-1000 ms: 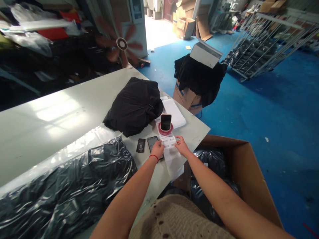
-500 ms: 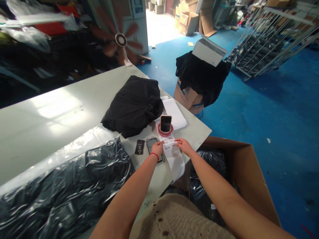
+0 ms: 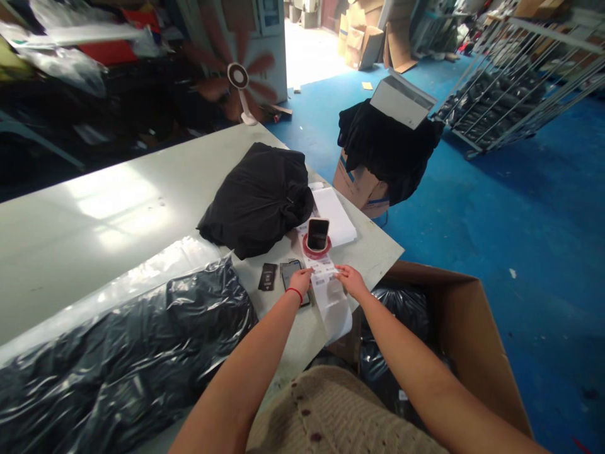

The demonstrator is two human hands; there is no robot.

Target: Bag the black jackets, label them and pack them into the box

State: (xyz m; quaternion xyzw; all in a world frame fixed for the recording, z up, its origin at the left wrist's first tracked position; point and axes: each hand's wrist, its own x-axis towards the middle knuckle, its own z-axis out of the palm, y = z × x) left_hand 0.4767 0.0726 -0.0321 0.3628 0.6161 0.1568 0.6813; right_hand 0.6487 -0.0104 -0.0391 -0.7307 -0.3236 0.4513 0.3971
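Note:
A strip of white printed labels (image 3: pixel 331 306) runs across the table corner, its lower end curling over the edge. My left hand (image 3: pixel 299 279) pinches the strip's left side, and my right hand (image 3: pixel 350 281) pinches its right side. Beneath my left hand lies a phone (image 3: pixel 290 270), partly covered. Just beyond the strip, a red tape roll (image 3: pixel 310 251) lies flat, with a dark-screened device (image 3: pixel 318 233) standing upright in or against it; I cannot tell which. Black tags (image 3: pixel 268 277) lie left of the phone. White sheets (image 3: pixel 336 215) rest behind the roll.
Folded black cloth (image 3: pixel 255 198) and black garments in clear plastic (image 3: pixel 142 353) lie on the table (image 3: pixel 42 233). An open carton (image 3: pixel 472 334) holding black packages stands below the right edge. A fan (image 3: pixel 237 75), a cloth-covered box (image 3: pixel 362 183) and a wire cart (image 3: pixel 501 94) are farther off.
The view has shifted slightly, so the scene sits a little farther right. Both hands keep their pinch on the label strip, and the strip between them looks flatter.

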